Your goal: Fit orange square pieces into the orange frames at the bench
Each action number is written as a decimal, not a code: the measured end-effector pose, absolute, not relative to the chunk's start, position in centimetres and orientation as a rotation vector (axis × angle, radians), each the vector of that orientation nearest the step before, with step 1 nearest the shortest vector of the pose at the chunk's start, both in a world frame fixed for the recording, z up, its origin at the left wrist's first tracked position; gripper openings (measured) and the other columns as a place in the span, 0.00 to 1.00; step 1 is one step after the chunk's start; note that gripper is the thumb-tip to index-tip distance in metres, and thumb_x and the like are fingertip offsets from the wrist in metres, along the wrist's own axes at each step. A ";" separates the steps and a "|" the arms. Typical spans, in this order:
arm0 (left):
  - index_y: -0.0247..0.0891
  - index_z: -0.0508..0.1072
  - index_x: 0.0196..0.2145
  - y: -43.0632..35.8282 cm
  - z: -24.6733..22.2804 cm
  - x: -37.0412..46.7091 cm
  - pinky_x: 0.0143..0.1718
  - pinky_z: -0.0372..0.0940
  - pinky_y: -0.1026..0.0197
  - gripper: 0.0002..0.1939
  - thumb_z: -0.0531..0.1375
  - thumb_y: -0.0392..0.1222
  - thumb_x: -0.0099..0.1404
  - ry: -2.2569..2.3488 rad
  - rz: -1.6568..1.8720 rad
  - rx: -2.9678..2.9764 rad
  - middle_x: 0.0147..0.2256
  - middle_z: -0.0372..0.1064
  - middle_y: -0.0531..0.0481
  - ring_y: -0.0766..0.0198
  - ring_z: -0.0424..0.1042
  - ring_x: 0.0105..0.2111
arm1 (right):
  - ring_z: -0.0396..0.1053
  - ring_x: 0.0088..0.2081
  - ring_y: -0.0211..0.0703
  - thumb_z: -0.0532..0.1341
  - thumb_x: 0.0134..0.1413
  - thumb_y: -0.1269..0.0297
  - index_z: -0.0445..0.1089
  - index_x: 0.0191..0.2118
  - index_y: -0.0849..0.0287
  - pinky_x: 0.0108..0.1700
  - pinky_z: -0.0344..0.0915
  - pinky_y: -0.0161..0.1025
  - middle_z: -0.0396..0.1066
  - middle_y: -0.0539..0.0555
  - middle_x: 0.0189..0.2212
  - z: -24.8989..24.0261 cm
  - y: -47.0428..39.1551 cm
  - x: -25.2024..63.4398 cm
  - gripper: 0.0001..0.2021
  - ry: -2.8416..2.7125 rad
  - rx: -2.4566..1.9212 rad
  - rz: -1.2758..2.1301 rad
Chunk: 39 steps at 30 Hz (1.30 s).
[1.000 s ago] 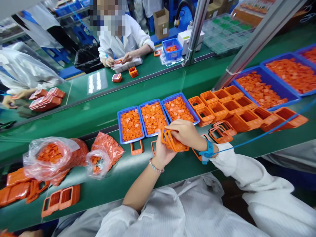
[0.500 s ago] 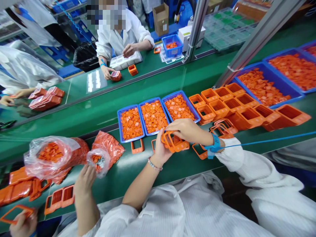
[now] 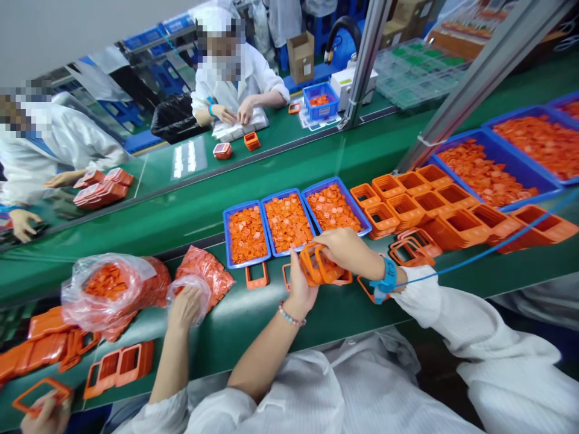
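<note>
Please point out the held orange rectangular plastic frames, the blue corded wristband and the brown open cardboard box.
Orange rectangular plastic frames (image 3: 329, 274): head view, on their rims.
Blue corded wristband (image 3: 389, 275): head view, on its band.
Brown open cardboard box (image 3: 300, 62): head view, on its front wall.

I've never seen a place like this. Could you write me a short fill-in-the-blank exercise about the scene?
The camera wearer's left hand and right hand hold frames coloured ____.
The beaded bracelet circles the wearer's ____ wrist.
A neighbour's hand is at the mouth of a plastic ____.
The workbench is coloured ____.

Missing words: orange; left; bag; green.
</note>
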<state>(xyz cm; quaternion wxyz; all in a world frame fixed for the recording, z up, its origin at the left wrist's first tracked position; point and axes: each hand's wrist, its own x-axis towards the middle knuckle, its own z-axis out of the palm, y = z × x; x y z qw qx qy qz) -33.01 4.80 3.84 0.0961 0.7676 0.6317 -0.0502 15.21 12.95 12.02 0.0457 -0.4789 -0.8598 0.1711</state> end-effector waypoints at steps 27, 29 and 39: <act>0.34 0.64 0.11 5.7 10.9 -19.4 0.40 0.69 0.52 0.36 0.43 0.55 0.72 1.590 0.359 1.220 0.29 0.77 0.48 0.49 0.76 0.48 | 0.46 0.70 0.64 0.73 0.43 0.60 0.45 0.72 0.64 0.67 0.52 0.59 0.48 0.71 0.70 12.2 8.5 17.6 0.54 -2.512 -0.977 0.905; 0.33 0.70 0.15 6.0 10.6 -12.0 0.35 0.68 0.51 0.37 0.40 0.55 0.73 1.340 0.548 0.970 0.34 0.78 0.46 0.44 0.75 0.49 | 0.53 0.68 0.61 0.70 0.46 0.64 0.46 0.72 0.62 0.66 0.55 0.59 0.55 0.70 0.67 11.6 8.2 17.4 0.50 -2.443 -1.001 0.895; 0.39 0.75 0.37 5.4 6.6 2.3 0.44 0.69 0.60 0.20 0.55 0.59 0.69 0.891 0.985 0.217 0.37 0.75 0.49 0.60 0.76 0.40 | 0.55 0.67 0.57 0.64 0.49 0.72 0.50 0.70 0.58 0.64 0.58 0.58 0.56 0.66 0.66 10.1 5.1 16.3 0.42 -2.221 -1.007 0.851</act>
